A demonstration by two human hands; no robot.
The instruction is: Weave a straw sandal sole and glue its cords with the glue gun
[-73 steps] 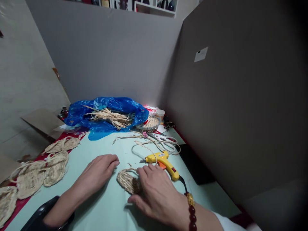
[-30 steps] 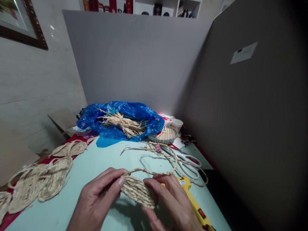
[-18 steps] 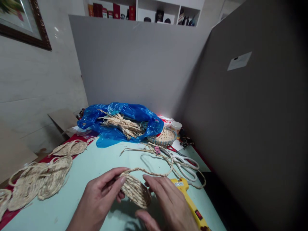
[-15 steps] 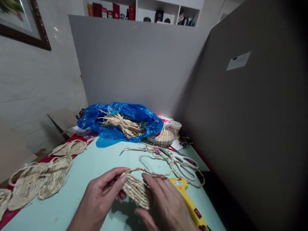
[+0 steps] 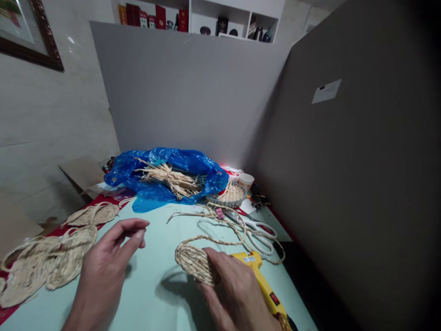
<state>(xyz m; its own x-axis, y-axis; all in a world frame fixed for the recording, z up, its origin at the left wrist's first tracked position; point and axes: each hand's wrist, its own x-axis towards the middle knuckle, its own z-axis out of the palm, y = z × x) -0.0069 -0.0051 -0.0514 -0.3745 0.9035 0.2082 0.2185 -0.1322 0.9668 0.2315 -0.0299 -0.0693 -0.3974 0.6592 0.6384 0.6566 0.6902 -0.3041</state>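
My right hand (image 5: 237, 294) holds a small oval woven straw piece (image 5: 193, 262) just above the pale green table (image 5: 151, 294). A braided straw cord (image 5: 220, 240) runs from the piece toward the back. My left hand (image 5: 103, 271) hovers to the left, apart from the piece, with loosely curled fingers and nothing in it. A yellow glue gun (image 5: 262, 282) lies right beside my right hand.
White-handled scissors (image 5: 258, 232) lie behind the glue gun. A blue plastic bag (image 5: 165, 179) with straw bundles, a small woven basket (image 5: 227, 195) and a paper cup (image 5: 246, 180) sit at the back. Several woven straw soles (image 5: 51, 262) lie at the left. Grey partitions close off back and right.
My left hand let go of the woven piece and drew away to the left. The right hand keeps the piece, now lower and nearer the table.
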